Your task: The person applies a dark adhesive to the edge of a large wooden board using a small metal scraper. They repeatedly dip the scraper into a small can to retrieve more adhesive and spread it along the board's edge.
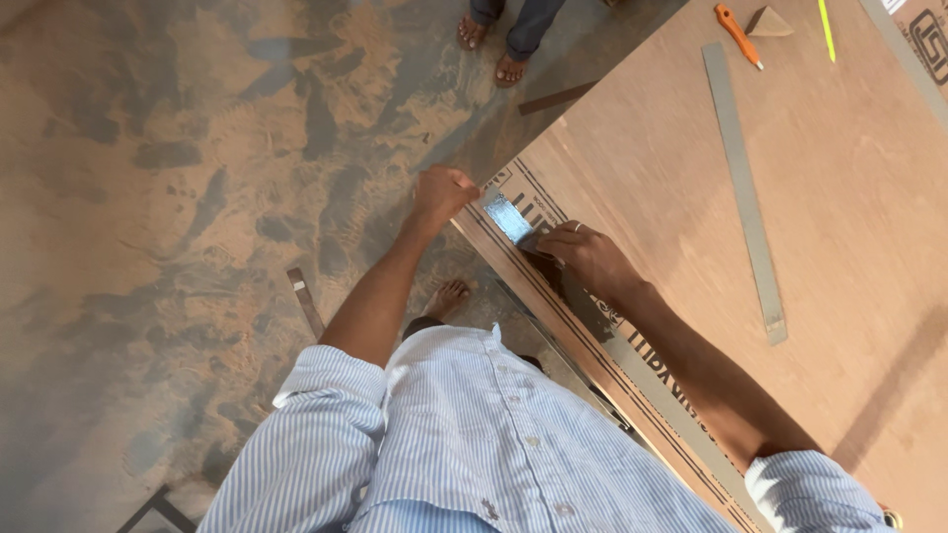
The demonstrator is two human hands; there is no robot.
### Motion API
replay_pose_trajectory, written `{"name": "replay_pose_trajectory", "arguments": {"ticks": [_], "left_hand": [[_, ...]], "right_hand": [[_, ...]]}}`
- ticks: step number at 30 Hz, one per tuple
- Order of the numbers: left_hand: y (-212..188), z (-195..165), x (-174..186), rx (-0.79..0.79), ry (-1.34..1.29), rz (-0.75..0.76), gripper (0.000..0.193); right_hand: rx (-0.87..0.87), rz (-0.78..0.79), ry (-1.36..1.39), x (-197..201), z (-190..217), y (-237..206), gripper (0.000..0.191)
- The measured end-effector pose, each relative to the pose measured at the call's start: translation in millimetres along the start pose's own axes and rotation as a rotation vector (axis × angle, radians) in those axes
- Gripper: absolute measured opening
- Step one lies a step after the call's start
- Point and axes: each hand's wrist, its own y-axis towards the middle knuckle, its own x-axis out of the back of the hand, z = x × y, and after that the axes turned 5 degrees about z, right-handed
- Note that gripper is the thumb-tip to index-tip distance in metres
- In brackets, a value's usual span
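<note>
A large plywood sheet [849, 227] fills the right half of the frame, its long edge running from the centre down to the lower right. Along that edge runs a printed band [632, 345] of dark lines and block lettering, black on the reddish wood. In the upper right corner a grey strip [913, 69] with a dark square emblem lies on the sheet.

The left hand [442, 190], just left of centre, is closed into a fist at the sheet's edge; what it grips is hidden inside the fist. The right hand [583, 255], at the centre, presses flat with fingers together on a shiny metal blade [509, 217] that lies on the printed band between the two hands. Whether both hands hold one tool cannot be told.

A long steel ruler [746, 188] lies on the sheet to the right of the hands, well apart from them. Near the top of the frame lie an orange-handled tool [736, 32], a small wooden wedge [768, 22] just beside it, and a thin yellow-green stick [826, 30].

The floor [178, 197], filling the left half, is grey and smeared with tan sawdust. A thin wooden strip [306, 301] lies on it left of centre. At the top centre stand another person's feet [494, 49] in sandals. The person wears a blue-striped shirt [474, 434] with rolled sleeves.
</note>
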Motion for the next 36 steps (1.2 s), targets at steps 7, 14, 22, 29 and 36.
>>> {"name": "replay_pose_trajectory", "arguments": {"ticks": [7,14,22,29,36], "left_hand": [[-11,-8,-11,-0.086,0.035,-0.08,0.024],[-35,-36,-32,-0.06,0.167,-0.172,0.018],[-71,-66,-60,0.003,0.256,-0.271,0.01],[-81,-67,-92,-0.043,0.444,-0.317,0.014],[-103,-70,-126,0.095,0.31,-0.401,0.027]], "right_hand": [[0.016,0.055,0.003,13,2,-33,0.037],[0.016,0.07,-0.039,9,-4,-89,0.042],[0.01,0.097,-0.016,-4,-7,-175,0.04],[-0.027,0.1,-0.029,-24,-15,-255,0.047],[-0.062,0.11,0.064,-34,-21,-333,0.05]]}}
